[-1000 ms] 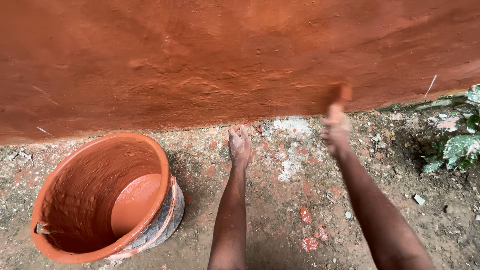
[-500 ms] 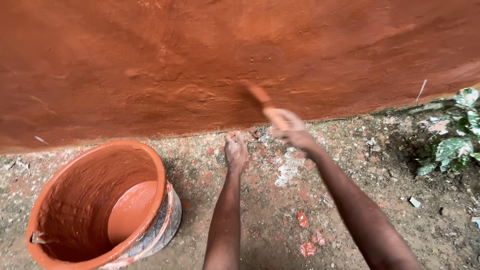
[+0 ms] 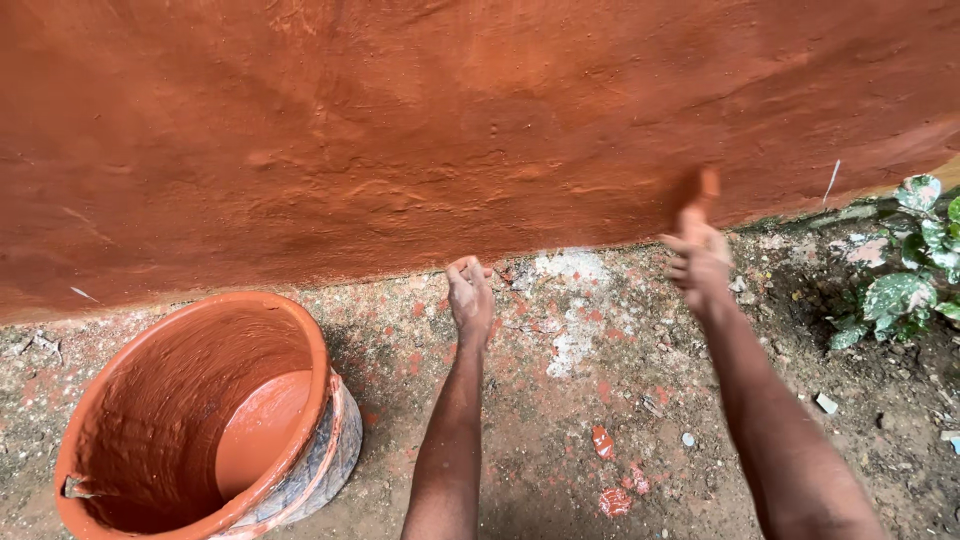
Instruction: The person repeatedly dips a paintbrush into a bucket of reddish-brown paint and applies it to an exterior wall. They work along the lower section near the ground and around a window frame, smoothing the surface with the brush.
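1. The paintbrush [image 3: 705, 190] is in the right hand [image 3: 698, 262], its blurred, paint-soaked head pressed against the bottom strip of the wall [image 3: 420, 130], just above where the wall meets the ground. It looks orange-red all over, the same colour as the wall, so handle and bristles are hard to tell apart.
2. The right hand's grip is clamped round the brush handle, fingers curled in tight.
3. The left hand [image 3: 470, 298] holds nothing. Its grip is loosely apart, fingers slightly bent, and it hangs near the base of the wall, just above the ground.
4. As for progress, I judge the painting well advanced: the whole stretch of wall in view carries a wet-looking terracotta coat, rough and ridged in texture. A thin unpainted edge shows at the far right lower corner, near the brush, so that strip seems left to do.
5. A bucket [image 3: 190, 420] stands on the ground to the left, well apart from both hands. Its inside is smeared with the same paint, and a shallow pool sits at the bottom.
6. The dirt ground [image 3: 560, 440] is speckled with red drips and a whitish patch between the hands.
7. A plant with mottled green and white leaves [image 3: 905, 290] grows at the right edge.
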